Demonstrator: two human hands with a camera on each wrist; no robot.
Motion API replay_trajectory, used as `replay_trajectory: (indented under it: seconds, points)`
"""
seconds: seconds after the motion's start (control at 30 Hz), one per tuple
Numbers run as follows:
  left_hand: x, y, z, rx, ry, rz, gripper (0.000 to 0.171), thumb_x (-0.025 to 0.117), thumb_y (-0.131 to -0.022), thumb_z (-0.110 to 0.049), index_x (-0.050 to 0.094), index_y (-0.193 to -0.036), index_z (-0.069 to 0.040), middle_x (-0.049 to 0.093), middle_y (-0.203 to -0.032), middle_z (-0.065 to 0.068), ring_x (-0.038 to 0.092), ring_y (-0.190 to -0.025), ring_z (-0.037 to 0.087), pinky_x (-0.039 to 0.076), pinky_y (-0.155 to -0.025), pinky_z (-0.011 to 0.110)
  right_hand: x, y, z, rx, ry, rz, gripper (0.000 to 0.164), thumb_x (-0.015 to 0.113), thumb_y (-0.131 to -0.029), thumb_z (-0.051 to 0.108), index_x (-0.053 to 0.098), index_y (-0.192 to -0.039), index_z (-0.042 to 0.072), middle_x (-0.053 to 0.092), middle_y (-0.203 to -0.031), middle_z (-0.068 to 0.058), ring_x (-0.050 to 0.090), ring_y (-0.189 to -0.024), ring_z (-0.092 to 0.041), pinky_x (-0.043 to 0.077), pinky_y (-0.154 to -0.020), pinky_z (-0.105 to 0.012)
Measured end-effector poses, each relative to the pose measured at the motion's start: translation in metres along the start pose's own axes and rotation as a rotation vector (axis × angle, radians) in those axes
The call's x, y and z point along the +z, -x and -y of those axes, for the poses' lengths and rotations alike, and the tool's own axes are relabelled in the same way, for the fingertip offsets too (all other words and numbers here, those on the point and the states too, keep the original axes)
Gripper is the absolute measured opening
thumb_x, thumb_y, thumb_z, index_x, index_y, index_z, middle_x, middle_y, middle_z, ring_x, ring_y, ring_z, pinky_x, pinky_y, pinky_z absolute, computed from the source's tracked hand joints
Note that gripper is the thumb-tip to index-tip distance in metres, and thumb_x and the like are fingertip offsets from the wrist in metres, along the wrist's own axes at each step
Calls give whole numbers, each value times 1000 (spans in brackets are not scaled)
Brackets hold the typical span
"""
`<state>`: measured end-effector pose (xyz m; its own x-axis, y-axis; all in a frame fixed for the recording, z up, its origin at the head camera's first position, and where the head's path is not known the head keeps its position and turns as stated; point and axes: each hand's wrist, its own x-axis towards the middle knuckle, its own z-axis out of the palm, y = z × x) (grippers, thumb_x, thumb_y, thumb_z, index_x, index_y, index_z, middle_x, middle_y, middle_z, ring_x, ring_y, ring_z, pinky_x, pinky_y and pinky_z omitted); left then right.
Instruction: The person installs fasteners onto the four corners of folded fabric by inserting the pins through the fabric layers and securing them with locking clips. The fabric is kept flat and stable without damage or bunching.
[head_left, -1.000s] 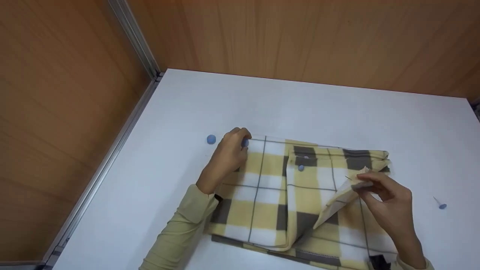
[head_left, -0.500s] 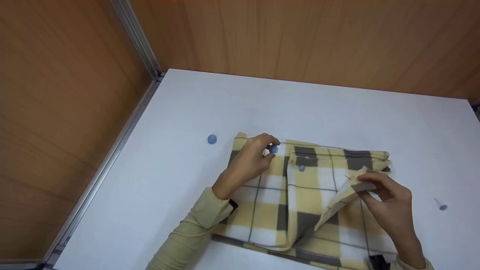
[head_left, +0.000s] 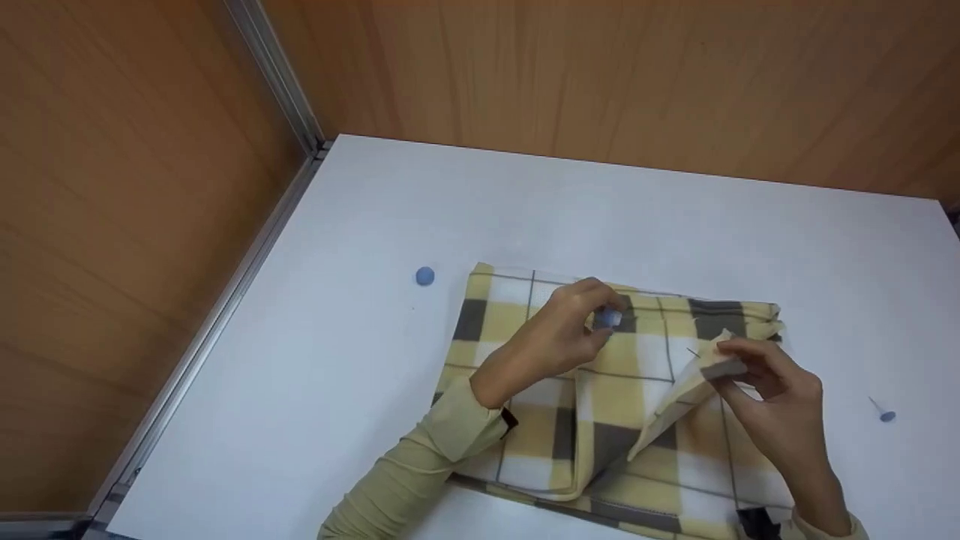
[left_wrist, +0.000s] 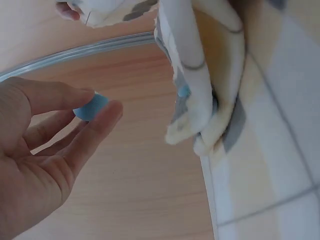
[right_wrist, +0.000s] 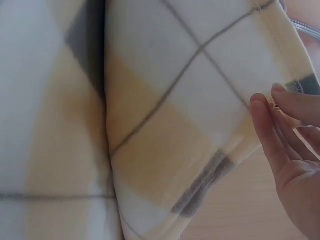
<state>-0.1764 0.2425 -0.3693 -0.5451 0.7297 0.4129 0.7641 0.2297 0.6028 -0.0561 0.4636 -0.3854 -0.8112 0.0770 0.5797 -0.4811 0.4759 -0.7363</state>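
- Left hand (head_left: 551, 339) pinches a round blue cap (left_wrist: 91, 107).
- Right hand (head_left: 786, 401) pinches yellow-white-grey checked cloth (head_left: 616, 394); a thin dark pin (head_left: 694, 353) protrudes.
- Likely fastening; next needs cap aligned with pin.

Before you: a white tabletop (head_left: 300, 322), bounded ahead and left by wood-grained panels (head_left: 600, 82); metal corner post (head_left: 277, 75).

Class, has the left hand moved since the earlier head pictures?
Yes: the left hand moved rightward over the plaid cloth, away from the left edge of the white table.
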Motion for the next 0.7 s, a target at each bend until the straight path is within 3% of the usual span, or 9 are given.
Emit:
replay_trajectory:
  seconds: [0.13, 0.3, 0.53, 0.7]
  points:
    - [5, -5, -5, 26, -3, 15, 19, 55, -80, 1, 59, -97, -5, 54, -97, 5, 53, -83, 9, 45, -67, 14, -1, 3, -8, 0, 11, 0, 48, 61, -56, -31, 57, -99, -12, 58, -92, -24, 61, -80, -14, 48, -66, -17]
    - [11, -6, -11, 30, 8, 36, 19, 56, -80, 0, 58, -98, -5, 53, -98, 4, 53, -84, 8, 42, -67, 9, -2, 7, -18, 23, 17, 2, 50, 63, -57, -29, 57, -102, -9, 59, -96, -22, 61, -82, -15, 48, -69, -18]
    - [16, -9, -17, 53, -36, 42, 17, 58, -80, -3, 58, -97, -7, 52, -97, 1, 50, -83, 3, 38, -69, 5, -2, 6, -17, 47, 35, 4, 53, 65, -58, -26, 55, -107, -7, 58, -98, -20, 60, -86, -16, 48, -69, -18]
    - [22, -13, -22, 71, -72, 57, 17, 57, -81, -3, 59, -97, -7, 52, -95, 0, 48, -82, 3, 37, -68, 6, -1, 4, -12, 30, 14, 4, 53, 63, -57, -29, 54, -106, -11, 57, -97, -24, 61, -80, -14, 48, -68, -18]
